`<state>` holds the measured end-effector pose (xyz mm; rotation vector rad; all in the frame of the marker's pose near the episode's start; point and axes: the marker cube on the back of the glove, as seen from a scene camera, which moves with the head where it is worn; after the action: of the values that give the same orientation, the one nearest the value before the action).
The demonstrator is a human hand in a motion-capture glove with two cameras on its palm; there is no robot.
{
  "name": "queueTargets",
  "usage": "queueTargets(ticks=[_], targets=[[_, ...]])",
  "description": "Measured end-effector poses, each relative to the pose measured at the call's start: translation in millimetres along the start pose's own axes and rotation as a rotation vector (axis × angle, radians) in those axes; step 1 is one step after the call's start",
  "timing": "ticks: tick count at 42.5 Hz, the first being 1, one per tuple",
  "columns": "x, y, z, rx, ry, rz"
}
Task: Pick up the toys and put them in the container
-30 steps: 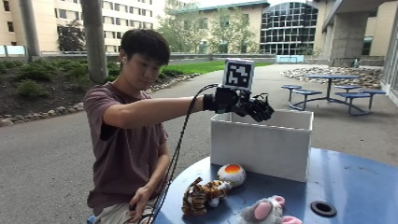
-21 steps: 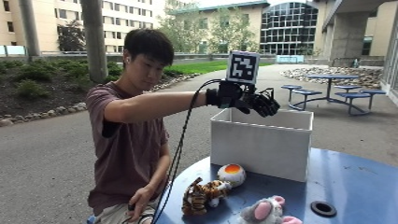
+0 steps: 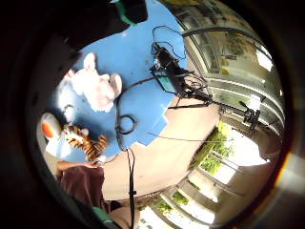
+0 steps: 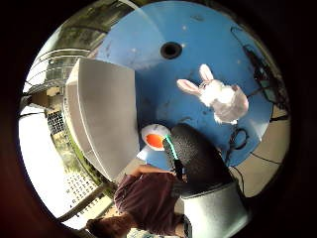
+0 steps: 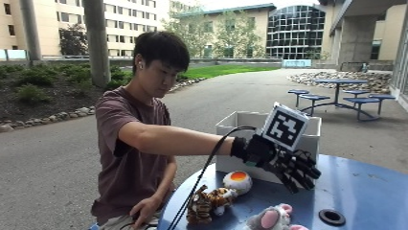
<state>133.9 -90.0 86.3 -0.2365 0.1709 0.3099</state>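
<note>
In the outside view my gloved right hand (image 5: 290, 168) hangs in front of the white container (image 5: 239, 123), fingers spread and pointing down, holding nothing. Below it on the blue table (image 5: 373, 191) lie a striped tiger (image 5: 207, 202), a round white toy with an orange patch (image 5: 237, 182) and a pink-eared white bunny (image 5: 271, 219). The thumb side palm view shows the container (image 4: 106, 119), the white and orange toy (image 4: 154, 137) beside it, the bunny (image 4: 220, 99) and a gloved finger (image 4: 198, 158). The little finger side palm view shows the bunny (image 3: 97, 86), the tiger (image 3: 86, 140) and the orange-patched toy (image 3: 50, 131).
The table has a round black hole (image 5: 331, 216) near the bunny. A black cable (image 5: 204, 177) runs from the glove down past the tiger. Cables (image 3: 125, 125) and a camera stand (image 3: 171, 76) lie at the table's far edge. The person's bare hand (image 5: 145, 211) rests low by the table edge.
The gloved hand has come down from above the container's rim to in front of its wall, over the toys. Its fingers are now spread downward. The toys lie as before.
</note>
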Motion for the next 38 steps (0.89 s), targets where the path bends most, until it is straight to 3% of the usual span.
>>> queueTargets(ticks=[11,15,29,38], targets=[[0.6,-35.2,122.1,-0.195,-0.018,-0.097],[-0.4,-41.9,151.7,-0.172,-0.069,-0.104],[-4.1,-37.9,165.6,0.183,-0.196,-0.169],[-1.7,-33.2,148.6,0.072,-0.184,-0.212]])
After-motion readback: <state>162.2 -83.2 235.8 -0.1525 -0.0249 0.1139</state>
